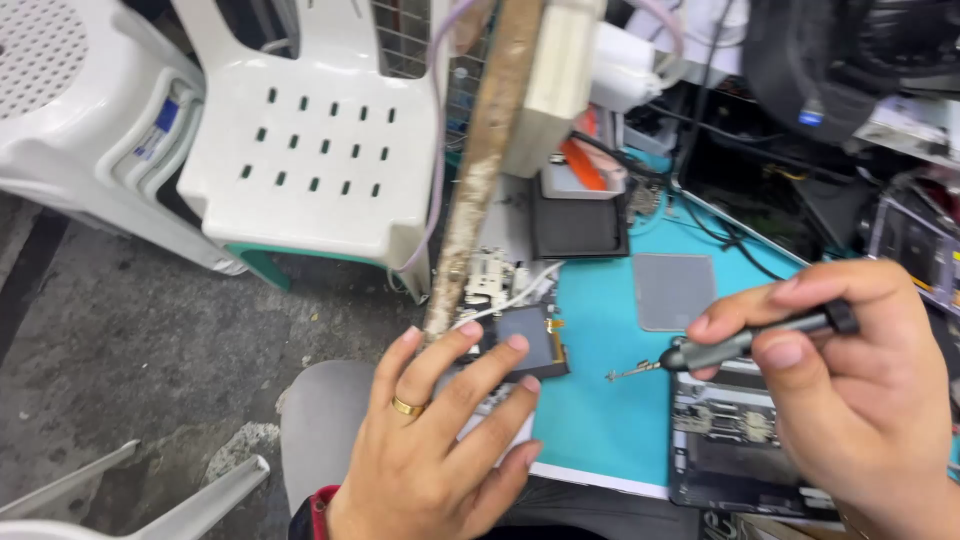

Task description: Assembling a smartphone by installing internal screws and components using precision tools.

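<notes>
Right hand (860,390) pinches a dark screwdriver (750,340), tip hanging over the teal mat (600,420). Left hand (440,450), fingers spread flat, pins a small dark module (530,340) at the mat's edge. I'd press firmly and go in straight.

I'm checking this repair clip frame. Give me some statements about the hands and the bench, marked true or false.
1. The right hand holds a slim dark screwdriver. True.
2. The left hand wears a gold ring. True.
3. The work mat is red. False: it is turquoise.
4. The left hand holds the screwdriver too. False: its fingers rest on a small dark component at the mat's edge.
5. A white plastic chair stands left of the bench. True.
</notes>
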